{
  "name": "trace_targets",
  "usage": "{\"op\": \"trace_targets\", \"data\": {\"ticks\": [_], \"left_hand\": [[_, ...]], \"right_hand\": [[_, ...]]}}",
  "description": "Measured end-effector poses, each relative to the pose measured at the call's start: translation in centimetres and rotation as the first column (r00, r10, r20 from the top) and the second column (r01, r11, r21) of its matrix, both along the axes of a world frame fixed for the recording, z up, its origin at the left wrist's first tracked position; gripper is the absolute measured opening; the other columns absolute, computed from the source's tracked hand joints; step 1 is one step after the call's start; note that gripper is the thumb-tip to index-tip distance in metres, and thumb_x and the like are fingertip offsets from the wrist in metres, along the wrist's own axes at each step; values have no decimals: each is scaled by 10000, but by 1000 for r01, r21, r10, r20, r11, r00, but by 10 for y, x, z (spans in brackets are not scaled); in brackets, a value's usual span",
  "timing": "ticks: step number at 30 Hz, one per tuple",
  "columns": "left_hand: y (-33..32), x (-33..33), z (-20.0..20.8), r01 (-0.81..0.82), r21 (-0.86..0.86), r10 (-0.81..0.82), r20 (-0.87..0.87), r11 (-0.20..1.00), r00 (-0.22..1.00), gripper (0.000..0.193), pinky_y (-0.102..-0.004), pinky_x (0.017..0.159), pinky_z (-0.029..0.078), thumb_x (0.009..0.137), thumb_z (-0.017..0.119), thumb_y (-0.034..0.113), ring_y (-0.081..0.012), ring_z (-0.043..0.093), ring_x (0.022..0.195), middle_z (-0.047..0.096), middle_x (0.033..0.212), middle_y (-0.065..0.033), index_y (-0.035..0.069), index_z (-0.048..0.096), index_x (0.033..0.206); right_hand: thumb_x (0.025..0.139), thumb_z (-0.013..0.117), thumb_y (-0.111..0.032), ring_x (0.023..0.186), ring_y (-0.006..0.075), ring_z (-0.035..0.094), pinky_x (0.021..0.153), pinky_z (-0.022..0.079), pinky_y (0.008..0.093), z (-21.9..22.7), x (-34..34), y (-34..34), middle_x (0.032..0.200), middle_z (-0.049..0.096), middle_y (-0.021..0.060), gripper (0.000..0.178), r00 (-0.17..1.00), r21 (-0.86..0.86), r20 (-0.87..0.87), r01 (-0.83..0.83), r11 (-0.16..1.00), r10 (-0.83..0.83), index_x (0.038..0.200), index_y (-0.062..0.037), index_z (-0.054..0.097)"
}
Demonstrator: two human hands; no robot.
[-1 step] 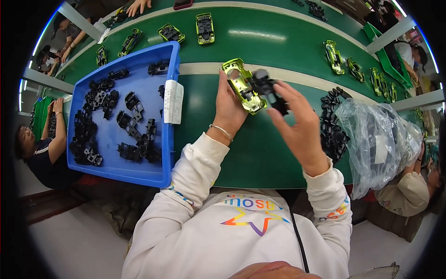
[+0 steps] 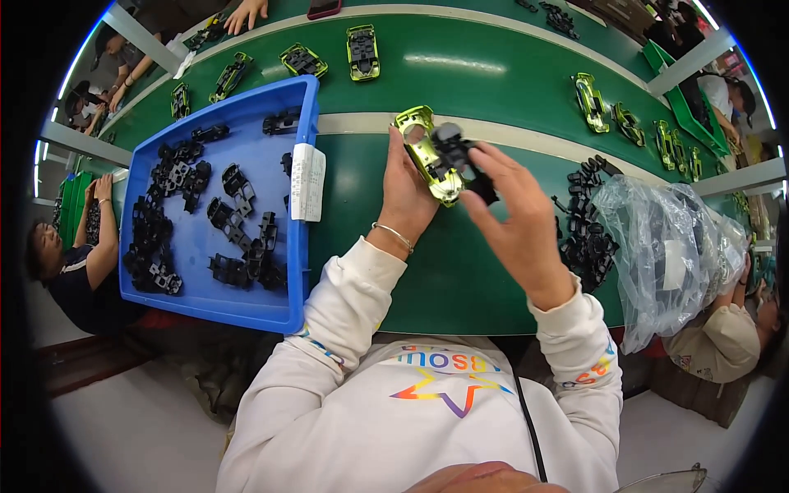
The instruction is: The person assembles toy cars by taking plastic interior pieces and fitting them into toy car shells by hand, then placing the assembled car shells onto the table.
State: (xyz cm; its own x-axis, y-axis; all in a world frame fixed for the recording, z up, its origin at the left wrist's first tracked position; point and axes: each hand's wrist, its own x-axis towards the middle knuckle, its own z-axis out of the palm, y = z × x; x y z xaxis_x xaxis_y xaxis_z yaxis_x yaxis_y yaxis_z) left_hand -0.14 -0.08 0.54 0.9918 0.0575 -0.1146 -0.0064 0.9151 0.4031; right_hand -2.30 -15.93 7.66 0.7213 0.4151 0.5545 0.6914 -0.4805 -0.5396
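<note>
My left hand point(image 2: 408, 185) is closed round a shiny yellow-green toy car body point(image 2: 446, 191), held tilted above the green bench with its hollow underside up. A black plastic chassis piece point(image 2: 450, 149), slightly blurred, lies partly over the shell's right side. My right hand point(image 2: 516, 205) grips that piece between thumb and fingers; its lower end is hidden by the fingers. A blue bin point(image 2: 205, 308) on the left holds many black plastic parts point(image 2: 238, 189).
To the right, a pile of black parts point(image 2: 588, 238) lies beside a clear plastic bag point(image 2: 657, 246). On the far green belt stand several car bodies, including one point(image 2: 362, 52) with a black piece inside. Other people sit at both sides; a person's hand point(image 2: 246, 14) reaches in at the back.
My right hand has moved slightly left, bringing the black chassis piece further over the car body. The left hand stays nearly in place.
</note>
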Motion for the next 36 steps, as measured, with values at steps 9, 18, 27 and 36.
{"op": "trace_targets", "data": {"ticks": [9,18,27,36], "left_hand": [[0,-6,-1,26,5,-26,-10,1000,1000,548,-376,950,519,1039,309,563,-198,625,1074,643,1146,-67,105,550,1220],[0,-3,0,33,36,-31,-39,999,999,640,-383,1005,470,1038,236,587,-224,574,1130,598,1222,-97,112,478,1392],[-1,-3,-4,35,69,-33,-26,997,999,652,-344,1009,456,1045,224,578,-176,556,1128,580,1234,-46,102,443,1434],[-2,-10,-2,34,176,-33,-9,984,999,690,-342,992,458,1036,199,602,-166,549,1128,573,1228,-30,103,422,1457]], "right_hand": [[801,766,-205,910,258,645,762,478,371,-10,12,40,1251,654,97,438,983,-232,129,161,959,-134,1197,-65,641],[836,735,-182,868,296,673,710,500,378,-13,14,44,1284,621,119,396,992,-204,65,124,971,-113,1192,-44,629],[827,715,-110,795,314,664,687,540,397,-7,15,41,1211,567,114,378,995,-225,-90,19,974,-40,1164,15,598],[816,652,-8,785,294,660,694,540,425,4,4,34,1285,539,99,443,996,-344,-67,33,938,-59,1253,-40,587]]}}
